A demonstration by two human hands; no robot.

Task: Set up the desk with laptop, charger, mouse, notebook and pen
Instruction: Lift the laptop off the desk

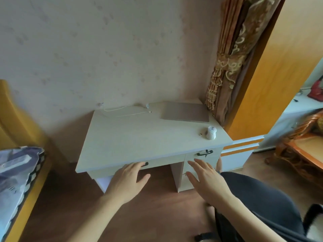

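A pale white desk (132, 137) stands against the wall. On its back right lies a closed silver laptop (186, 112). A white charger (147, 106) with its cable (122, 111) runs along the back edge to the wall. A white mouse (211, 132) sits near the right edge, a small piece beside it. My left hand (130, 179) is spread just below the desk's front edge, fingertips at the middle drawer's dark handle (145, 164). My right hand (207, 180) hovers open in front of the right-hand drawers. Neither hand holds anything. No notebook or pen is in view.
A dark drawer handle with a key (205, 153) is at the desk's upper right drawer. A curtain (227, 67) hangs behind the laptop, next to an orange door frame (272, 84). A bed with bedding (17, 172) lies at left. A dark chair (262, 203) is under my right arm.
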